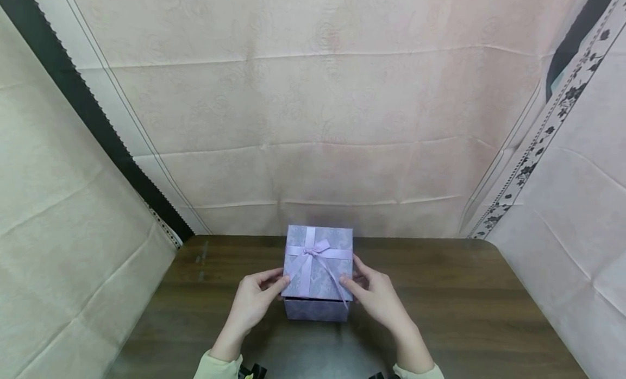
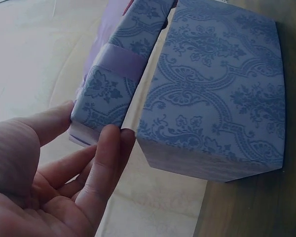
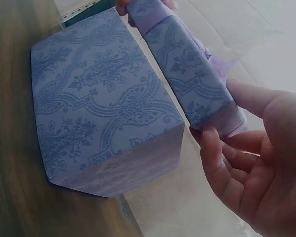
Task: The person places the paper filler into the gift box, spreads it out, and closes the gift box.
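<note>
A lavender-blue gift box lid (image 1: 337, 266) with a pale purple ribbon bow (image 1: 315, 251) is held level by both hands just over its square box base (image 1: 317, 310). My left hand (image 1: 250, 304) pinches the lid's left edge, thumb on top and fingers beneath. On the opposite edge my right hand (image 1: 382, 300) grips it the same way. Both wrist views show a narrow gap between the lid's rim (image 2: 106, 91) and the damask-patterned base (image 3: 103, 103), which stands upright on the table. The inside of the base is hidden under the lid.
The brown wooden table (image 1: 455, 303) extends to both sides of the box. Pale cloth (image 1: 332, 124) hangs behind its back edge, with more cloth along the left and right. A bit of clear tape (image 1: 202, 257) lies near the back left corner.
</note>
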Demonstrator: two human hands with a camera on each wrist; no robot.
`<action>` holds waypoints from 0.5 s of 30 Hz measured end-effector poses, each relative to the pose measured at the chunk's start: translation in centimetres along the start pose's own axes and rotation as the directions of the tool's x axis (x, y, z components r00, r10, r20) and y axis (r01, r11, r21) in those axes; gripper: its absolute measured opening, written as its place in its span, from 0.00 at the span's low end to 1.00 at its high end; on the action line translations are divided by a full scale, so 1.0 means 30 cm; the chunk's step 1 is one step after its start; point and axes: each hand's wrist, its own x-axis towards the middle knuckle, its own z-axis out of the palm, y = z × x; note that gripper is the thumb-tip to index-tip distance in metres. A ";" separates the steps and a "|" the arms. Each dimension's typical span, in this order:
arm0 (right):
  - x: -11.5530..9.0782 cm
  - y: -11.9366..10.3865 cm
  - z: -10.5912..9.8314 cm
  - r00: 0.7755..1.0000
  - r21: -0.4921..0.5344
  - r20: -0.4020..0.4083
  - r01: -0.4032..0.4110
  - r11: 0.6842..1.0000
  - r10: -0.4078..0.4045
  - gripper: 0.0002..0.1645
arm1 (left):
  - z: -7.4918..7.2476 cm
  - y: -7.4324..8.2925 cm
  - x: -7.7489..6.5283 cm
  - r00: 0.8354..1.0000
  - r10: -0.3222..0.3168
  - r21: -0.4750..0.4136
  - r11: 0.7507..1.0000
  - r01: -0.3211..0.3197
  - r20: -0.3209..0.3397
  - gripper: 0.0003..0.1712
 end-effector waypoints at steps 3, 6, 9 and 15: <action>0.001 0.003 0.009 1.000 -0.003 0.002 0.006 1.000 -0.006 0.44 | 0.002 -0.004 0.001 1.000 -0.015 -0.035 0.999 0.014 -0.003 0.23; 0.002 0.003 0.015 1.000 -0.031 -0.002 0.009 0.999 -0.009 0.43 | 0.006 -0.004 0.002 0.999 -0.029 -0.063 0.998 0.028 -0.019 0.22; 0.003 0.003 0.020 1.000 -0.060 -0.001 0.010 0.998 -0.010 0.43 | 0.007 -0.002 0.002 0.999 -0.039 -0.059 0.998 0.038 -0.024 0.22; 0.001 0.005 0.027 0.999 -0.124 -0.012 0.031 0.992 -0.033 0.45 | -0.001 -0.012 0.008 0.998 -0.063 -0.020 0.998 0.062 -0.015 0.24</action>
